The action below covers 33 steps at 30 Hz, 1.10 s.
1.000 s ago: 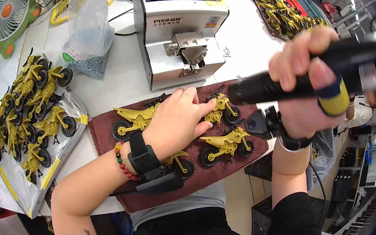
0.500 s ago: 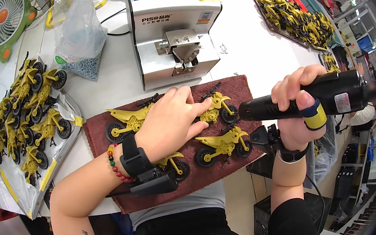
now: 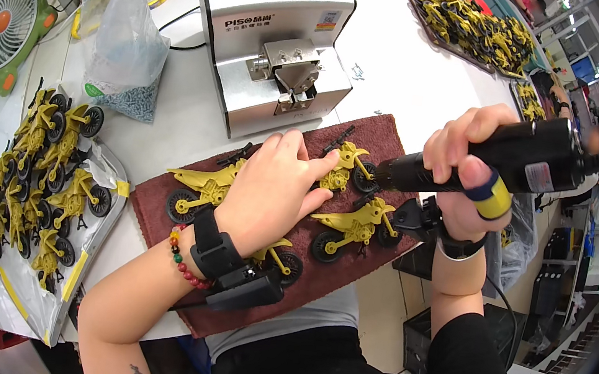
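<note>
Black corded tool (image 3: 533, 154) in right hand (image 3: 473, 174)

toy motorbikes (image 3: 354, 228): smooth plastic | towel (image 3: 375, 135): rough cloth | machine (image 3: 235, 73): smooth metal

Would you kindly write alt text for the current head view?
A person's right hand holds a black corded tool while the left hand lies over yellow toy motorcycles on a maroon towel. Beyond is a silver machine; at left, a loaded tray.
</note>
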### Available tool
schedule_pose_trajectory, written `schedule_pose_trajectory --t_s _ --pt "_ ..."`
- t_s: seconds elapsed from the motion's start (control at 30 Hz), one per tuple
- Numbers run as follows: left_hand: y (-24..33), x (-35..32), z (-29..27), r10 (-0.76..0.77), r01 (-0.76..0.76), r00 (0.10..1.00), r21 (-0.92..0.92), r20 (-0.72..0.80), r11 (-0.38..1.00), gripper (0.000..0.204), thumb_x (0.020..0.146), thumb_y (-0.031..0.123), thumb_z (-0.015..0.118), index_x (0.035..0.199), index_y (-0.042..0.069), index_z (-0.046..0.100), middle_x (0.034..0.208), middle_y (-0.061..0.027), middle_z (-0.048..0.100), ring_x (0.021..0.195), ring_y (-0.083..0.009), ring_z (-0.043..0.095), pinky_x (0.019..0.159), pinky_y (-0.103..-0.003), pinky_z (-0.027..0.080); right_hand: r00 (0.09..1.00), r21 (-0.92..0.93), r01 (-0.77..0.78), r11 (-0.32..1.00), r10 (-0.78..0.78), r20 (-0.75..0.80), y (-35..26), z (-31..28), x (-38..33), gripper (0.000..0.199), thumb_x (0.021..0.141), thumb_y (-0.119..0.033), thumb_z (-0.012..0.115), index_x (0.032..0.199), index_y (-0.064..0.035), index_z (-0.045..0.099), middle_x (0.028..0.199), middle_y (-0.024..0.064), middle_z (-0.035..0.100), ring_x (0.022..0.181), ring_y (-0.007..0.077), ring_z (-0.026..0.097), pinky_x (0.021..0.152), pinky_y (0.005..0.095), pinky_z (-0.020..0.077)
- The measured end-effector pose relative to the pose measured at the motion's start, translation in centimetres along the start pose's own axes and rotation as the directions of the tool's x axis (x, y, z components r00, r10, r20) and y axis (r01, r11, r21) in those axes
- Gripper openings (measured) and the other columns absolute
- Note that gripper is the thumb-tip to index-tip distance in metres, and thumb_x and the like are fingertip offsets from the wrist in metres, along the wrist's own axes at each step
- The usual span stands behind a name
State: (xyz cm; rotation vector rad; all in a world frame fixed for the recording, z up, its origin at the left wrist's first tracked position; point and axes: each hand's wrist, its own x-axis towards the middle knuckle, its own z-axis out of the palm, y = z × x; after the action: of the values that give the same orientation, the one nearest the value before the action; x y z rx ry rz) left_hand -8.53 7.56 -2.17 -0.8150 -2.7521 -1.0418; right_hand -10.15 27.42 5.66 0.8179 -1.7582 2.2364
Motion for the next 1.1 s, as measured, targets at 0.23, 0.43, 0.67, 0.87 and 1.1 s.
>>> schedule_pose_trajectory --t_s 0.23,0.43,0.67,0.87,1.1 --pt "0.4 0.1 -0.2 0.029 -0.030 0.999 0.020 0.017 0.999 0.042 0.074 0.022 0.070 0.114 0.010 0.061 0.088 -0.0100 0.049 0.087 -0.0266 0.050 0.079 -0.036 0.043 0.969 0.163 0.139 0.977 -0.168 0.180 -6.1 -1.1 3.0 0.026 0.077 -0.014 0.060 0.096 -0.0043 0.044 0.080 0.0042 0.043 0.059 0.0120 0.045 0.062 0.0287 0.0339" --pt "3.7 1.2 -1.2 0.211 -0.183 0.975 0.273 -0.075 0.944 0.047 0.073 0.024 0.069 0.111 -0.001 0.056 0.098 -0.0142 0.051 0.095 -0.0290 0.049 0.086 -0.039 0.040 0.971 0.267 0.111 0.957 -0.162 0.178 -3.0 1.1 6.7 0.022 0.084 -0.014 0.050 0.102 -0.0024 0.047 0.081 0.0048 0.045 0.064 0.0141 0.045 0.066 0.0319 0.0352" --pt "4.9 -0.7 3.7 0.218 -0.234 0.971 0.223 0.095 0.946 0.075 0.079 0.046 0.060 0.125 -0.010 0.042 0.124 -0.0263 0.044 0.120 -0.0379 0.040 0.105 -0.044 0.029 0.974 0.290 0.228 0.929 -0.223 -0.049 1.6 6.0 9.6 0.018 0.077 -0.003 0.061 0.091 0.0021 0.052 0.065 0.0102 0.055 0.047 0.0186 0.055 0.048 0.0291 0.0462" --pt "4.3 -1.1 4.2 0.225 -0.231 0.972 0.093 0.065 0.969 0.086 0.077 0.053 0.059 0.130 -0.010 0.035 0.130 -0.0315 0.037 0.126 -0.0433 0.032 0.106 -0.046 0.026 0.972 0.322 0.212 0.923 -0.233 0.029 2.8 6.4 10.2 0.016 0.076 0.000 0.061 0.089 0.0029 0.052 0.066 0.0107 0.056 0.048 0.0180 0.055 0.047 0.0277 0.0459" --pt "4.1 -0.9 3.9 0.250 -0.270 0.957 0.141 0.144 0.952 0.094 0.067 0.056 0.066 0.132 -0.005 0.035 0.133 -0.0314 0.033 0.127 -0.0433 0.030 0.107 -0.047 0.025 0.990 0.211 0.130 0.969 -0.140 0.032 2.2 6.8 9.5 0.016 0.075 0.001 0.061 0.088 0.0035 0.052 0.062 0.0085 0.053 0.046 0.0173 0.053 0.045 0.0282 0.0447"
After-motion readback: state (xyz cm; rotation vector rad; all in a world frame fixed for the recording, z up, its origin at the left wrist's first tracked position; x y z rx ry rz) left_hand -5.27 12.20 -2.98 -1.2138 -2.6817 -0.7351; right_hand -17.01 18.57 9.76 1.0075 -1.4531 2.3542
